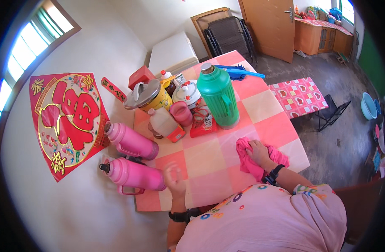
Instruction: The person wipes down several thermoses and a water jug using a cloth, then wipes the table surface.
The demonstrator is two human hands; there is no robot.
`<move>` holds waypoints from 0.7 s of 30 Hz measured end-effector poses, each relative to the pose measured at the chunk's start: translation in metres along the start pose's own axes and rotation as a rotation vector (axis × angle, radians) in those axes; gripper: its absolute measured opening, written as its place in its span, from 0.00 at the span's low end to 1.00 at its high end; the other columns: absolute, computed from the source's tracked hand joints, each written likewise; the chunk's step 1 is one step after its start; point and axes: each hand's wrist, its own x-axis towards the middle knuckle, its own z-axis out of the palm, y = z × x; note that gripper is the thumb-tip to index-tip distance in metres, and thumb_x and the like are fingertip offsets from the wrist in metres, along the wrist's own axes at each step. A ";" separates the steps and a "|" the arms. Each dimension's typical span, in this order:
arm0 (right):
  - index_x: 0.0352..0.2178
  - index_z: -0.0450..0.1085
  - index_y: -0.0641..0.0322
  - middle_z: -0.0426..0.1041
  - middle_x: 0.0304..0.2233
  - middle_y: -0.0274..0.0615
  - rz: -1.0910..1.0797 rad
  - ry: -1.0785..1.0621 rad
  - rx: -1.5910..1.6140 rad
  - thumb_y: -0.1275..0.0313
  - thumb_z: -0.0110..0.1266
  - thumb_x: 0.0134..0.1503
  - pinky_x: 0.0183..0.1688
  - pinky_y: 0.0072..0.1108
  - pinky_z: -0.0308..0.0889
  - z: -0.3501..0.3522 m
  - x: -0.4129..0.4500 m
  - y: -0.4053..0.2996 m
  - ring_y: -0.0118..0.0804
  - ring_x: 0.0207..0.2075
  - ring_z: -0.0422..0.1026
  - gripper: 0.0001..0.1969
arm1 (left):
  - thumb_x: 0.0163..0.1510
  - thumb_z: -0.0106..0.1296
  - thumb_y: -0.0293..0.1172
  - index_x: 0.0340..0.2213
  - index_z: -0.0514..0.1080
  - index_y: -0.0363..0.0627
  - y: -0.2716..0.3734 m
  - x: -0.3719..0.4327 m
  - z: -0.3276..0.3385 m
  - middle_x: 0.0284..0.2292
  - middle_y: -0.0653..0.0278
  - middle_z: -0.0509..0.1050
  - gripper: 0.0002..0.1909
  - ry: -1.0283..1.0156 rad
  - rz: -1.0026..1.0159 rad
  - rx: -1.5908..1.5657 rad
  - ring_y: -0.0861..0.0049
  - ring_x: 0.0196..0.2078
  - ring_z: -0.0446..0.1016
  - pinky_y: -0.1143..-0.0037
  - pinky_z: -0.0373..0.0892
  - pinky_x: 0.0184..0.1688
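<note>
My right hand (258, 153) grips a bunched pink cloth (247, 162) on the checked tabletop (203, 154), near its right edge. Blurred, my left hand (174, 179) is raised at the near left of the table, beside a pink thermos flask (138, 176) with a black stopper; whether it touches the flask I cannot tell. A second pink thermos flask (132, 141) with a cork stands just behind. Beyond the cloth stands a green thermos flask (219, 97), with a red packet (203, 126) at its left.
At the table's far left are a plastic jug (165, 123), a pink cup (181, 113), a lidded enamel pot (186, 94), a yellow container (157, 100) and a red box (141, 77). A blue brush (239, 72) lies at the far edge. Right of the table are a low checked table (298, 97) and a folding stool (329, 110).
</note>
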 end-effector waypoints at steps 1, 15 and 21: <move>0.38 0.64 0.62 0.66 0.37 0.44 -0.011 -0.002 -0.003 0.65 0.52 0.46 0.40 0.31 0.66 -0.001 0.001 0.002 0.45 0.40 0.66 0.18 | 0.45 0.47 0.21 0.32 0.66 0.37 0.005 0.005 0.015 0.36 0.56 0.68 0.09 -0.121 0.000 -0.004 0.65 0.41 0.66 0.71 0.62 0.45; 0.42 0.63 0.65 0.67 0.41 0.50 -0.180 -0.050 0.240 0.59 0.61 0.41 0.41 0.31 0.65 -0.096 0.110 -0.037 0.48 0.41 0.67 0.29 | 0.45 0.50 0.27 0.37 0.68 0.45 -0.005 -0.022 0.083 0.39 0.58 0.69 0.14 -0.842 -0.157 0.003 0.62 0.45 0.64 0.70 0.60 0.49; 0.35 0.66 0.67 0.71 0.28 0.42 -0.100 0.070 0.649 0.63 0.61 0.43 0.35 0.24 0.65 -0.076 0.158 -0.080 0.35 0.31 0.70 0.21 | 0.40 0.56 0.34 0.44 0.64 0.48 -0.055 -0.078 0.052 0.48 0.57 0.62 0.26 -0.724 -0.357 0.507 0.60 0.53 0.56 0.64 0.52 0.55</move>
